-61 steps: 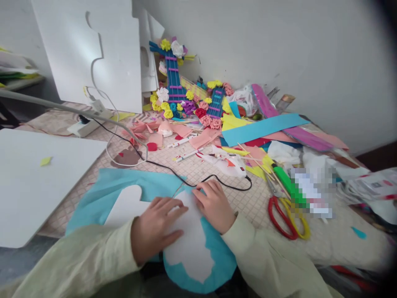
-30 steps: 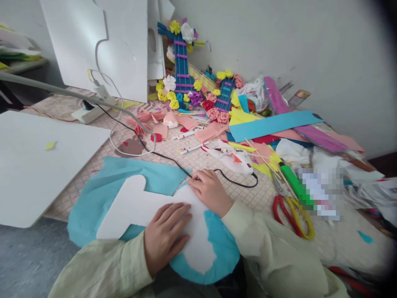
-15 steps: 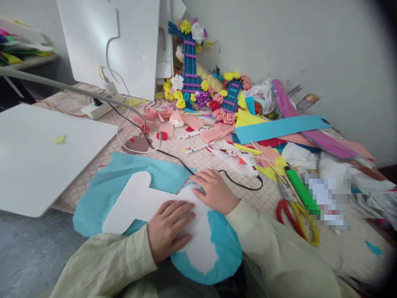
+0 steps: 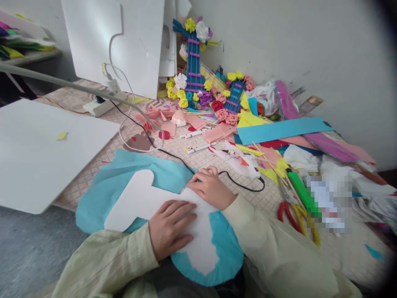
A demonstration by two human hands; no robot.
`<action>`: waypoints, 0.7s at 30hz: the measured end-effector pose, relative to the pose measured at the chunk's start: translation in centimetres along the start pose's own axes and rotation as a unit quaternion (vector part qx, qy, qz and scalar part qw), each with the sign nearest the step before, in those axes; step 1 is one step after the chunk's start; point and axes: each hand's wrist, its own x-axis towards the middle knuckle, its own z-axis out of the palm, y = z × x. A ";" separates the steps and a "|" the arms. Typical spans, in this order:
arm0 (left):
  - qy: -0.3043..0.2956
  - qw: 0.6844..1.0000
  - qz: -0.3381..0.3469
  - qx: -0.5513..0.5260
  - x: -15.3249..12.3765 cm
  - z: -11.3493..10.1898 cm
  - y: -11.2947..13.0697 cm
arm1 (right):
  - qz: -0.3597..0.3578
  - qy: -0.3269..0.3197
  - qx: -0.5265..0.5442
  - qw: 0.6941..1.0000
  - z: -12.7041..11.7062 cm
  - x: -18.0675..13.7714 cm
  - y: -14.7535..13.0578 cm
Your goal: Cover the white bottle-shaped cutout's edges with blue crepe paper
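One white guitar-shaped cutout (image 4: 139,199), part-edged, lower centre.
My left hand (image 4: 172,227) lies flat-fingered, right hand (image 4: 213,189) curls, grip unclear; turquoise paper (image 4: 228,244) laps the round end, neck uncovered.

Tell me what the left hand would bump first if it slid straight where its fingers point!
Probably the right hand, just across the white cutout that the left hand rests on, though depth is unclear.

The right hand (image 4: 214,190) has bunched its fingers at one o'clock on the white cutout (image 4: 141,205), whose eight o'clock end the left sleeve (image 4: 114,256) no longer covers
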 end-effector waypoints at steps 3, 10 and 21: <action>-0.002 1.000 -0.002 0.002 0.0 0.0 0.0 | 0.006 0.022 -0.004 1.000 -0.9 -1.1 0.1; -0.020 1.000 0.007 -0.002 0.0 -0.2 -0.3 | 0.128 0.057 -0.006 0.990 -2.4 -2.8 0.4; -0.068 0.997 0.023 -0.001 0.2 -2.7 -1.7 | 0.073 0.094 -0.002 0.993 -0.3 -2.3 0.2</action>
